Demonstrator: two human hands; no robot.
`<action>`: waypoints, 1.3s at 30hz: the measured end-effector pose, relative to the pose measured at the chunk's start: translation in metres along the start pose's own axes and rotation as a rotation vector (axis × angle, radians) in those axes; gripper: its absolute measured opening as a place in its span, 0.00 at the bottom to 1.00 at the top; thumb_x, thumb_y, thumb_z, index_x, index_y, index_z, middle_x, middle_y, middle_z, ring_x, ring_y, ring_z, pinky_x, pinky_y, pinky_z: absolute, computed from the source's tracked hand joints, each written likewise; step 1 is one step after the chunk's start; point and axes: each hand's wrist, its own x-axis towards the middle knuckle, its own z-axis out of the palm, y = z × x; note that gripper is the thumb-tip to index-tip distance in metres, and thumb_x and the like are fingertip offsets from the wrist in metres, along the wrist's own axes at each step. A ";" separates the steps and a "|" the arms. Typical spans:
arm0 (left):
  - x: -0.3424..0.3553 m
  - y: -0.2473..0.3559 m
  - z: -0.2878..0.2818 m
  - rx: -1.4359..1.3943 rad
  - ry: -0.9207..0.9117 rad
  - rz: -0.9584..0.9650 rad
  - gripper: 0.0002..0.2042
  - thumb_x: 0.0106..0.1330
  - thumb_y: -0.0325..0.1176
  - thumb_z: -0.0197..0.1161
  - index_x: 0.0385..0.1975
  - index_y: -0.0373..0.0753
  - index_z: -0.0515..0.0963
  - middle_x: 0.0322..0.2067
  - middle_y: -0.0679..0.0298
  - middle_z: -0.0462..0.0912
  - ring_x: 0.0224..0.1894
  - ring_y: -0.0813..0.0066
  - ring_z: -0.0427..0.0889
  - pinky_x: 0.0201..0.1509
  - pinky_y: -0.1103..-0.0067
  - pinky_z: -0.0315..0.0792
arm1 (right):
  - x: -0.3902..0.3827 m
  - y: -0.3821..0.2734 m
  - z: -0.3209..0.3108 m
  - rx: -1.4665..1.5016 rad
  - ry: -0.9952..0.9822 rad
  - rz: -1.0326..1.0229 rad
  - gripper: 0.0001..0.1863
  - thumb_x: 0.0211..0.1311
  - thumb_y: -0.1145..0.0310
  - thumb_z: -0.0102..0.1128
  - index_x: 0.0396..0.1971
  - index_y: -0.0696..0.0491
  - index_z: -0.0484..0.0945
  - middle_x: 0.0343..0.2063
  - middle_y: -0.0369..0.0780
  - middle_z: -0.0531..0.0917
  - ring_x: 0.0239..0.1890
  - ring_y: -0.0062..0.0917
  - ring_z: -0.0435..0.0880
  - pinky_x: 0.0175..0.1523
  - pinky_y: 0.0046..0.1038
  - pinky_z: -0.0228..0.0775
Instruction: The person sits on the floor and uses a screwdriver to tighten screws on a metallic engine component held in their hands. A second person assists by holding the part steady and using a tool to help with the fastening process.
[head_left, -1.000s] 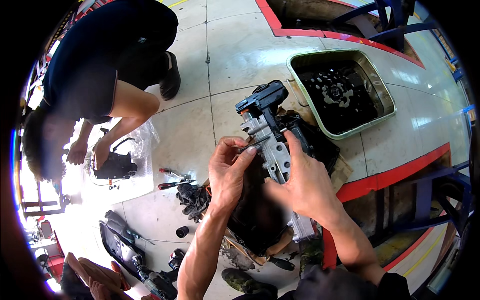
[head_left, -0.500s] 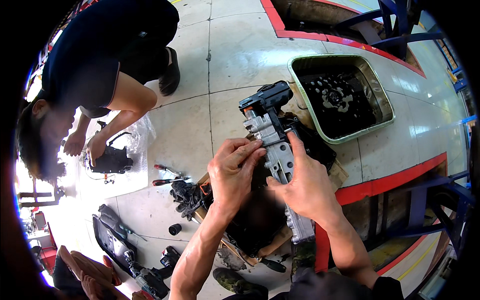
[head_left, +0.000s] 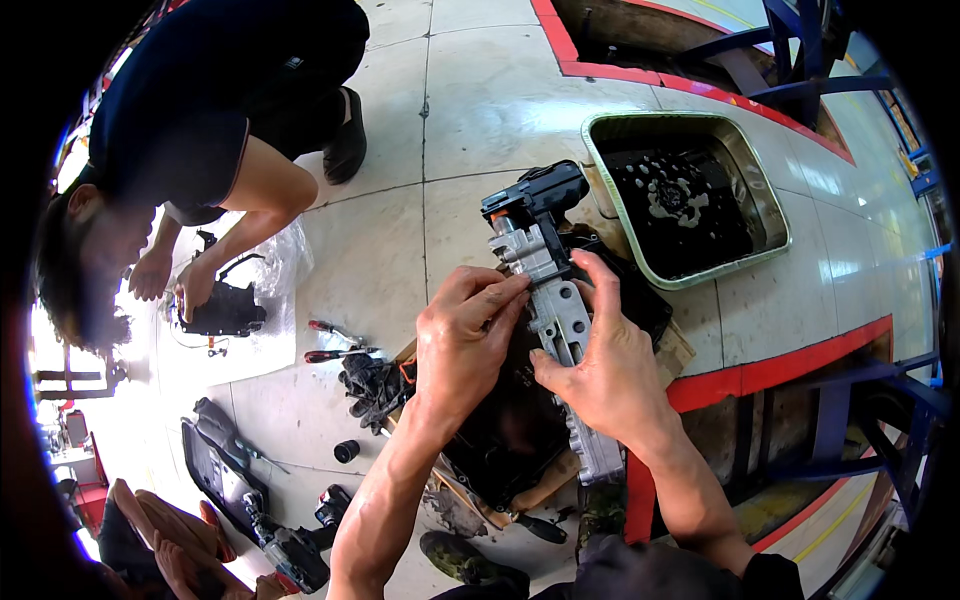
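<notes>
My right hand (head_left: pixel 610 365) grips the silver cast-metal valve body (head_left: pixel 560 310) across its width, thumb on the near edge and index finger along the far one, while my left hand (head_left: pixel 465 335) is closed in a pinch at its left edge (what sits between those fingertips, if anything, I can't tell). The valve body slants over a dark oily housing (head_left: pixel 510 440); whether it rests there is hidden. Fine fingertip work like this, I'd judge, wants the right hand firm but clear of the ports, the left pressing square to the edge without forcing. Oily metal could slip. The black module (head_left: pixel 540 190) on the valve body's far end shows no lettering I can read, nor does the drain pan (head_left: pixel 762 200) beyond its right side; a small pale tag (head_left: pixel 294 62) on the co-worker's dark clothing, far left of it, is too tiny.
</notes>
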 end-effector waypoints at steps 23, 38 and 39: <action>-0.010 -0.015 -0.002 -0.221 0.038 -0.082 0.11 0.63 0.22 0.73 0.45 0.35 0.89 0.42 0.55 0.90 0.41 0.63 0.90 0.47 0.75 0.83 | 0.003 -0.010 0.001 0.007 -0.004 -0.032 0.49 0.54 0.69 0.75 0.76 0.50 0.59 0.40 0.55 0.87 0.27 0.46 0.88 0.38 0.41 0.81; 0.001 -0.003 -0.002 -0.035 -0.017 0.033 0.10 0.64 0.22 0.72 0.44 0.36 0.89 0.40 0.56 0.90 0.39 0.63 0.90 0.44 0.75 0.83 | 0.002 -0.004 -0.005 -0.080 -0.021 0.094 0.53 0.53 0.67 0.76 0.77 0.54 0.53 0.40 0.55 0.88 0.41 0.51 0.89 0.49 0.43 0.80; 0.001 -0.004 -0.003 -0.033 -0.010 0.035 0.10 0.64 0.22 0.72 0.44 0.36 0.89 0.40 0.56 0.90 0.39 0.63 0.90 0.44 0.75 0.83 | 0.002 -0.005 -0.005 -0.082 -0.037 0.119 0.53 0.53 0.69 0.76 0.77 0.52 0.53 0.45 0.53 0.89 0.45 0.50 0.90 0.52 0.41 0.81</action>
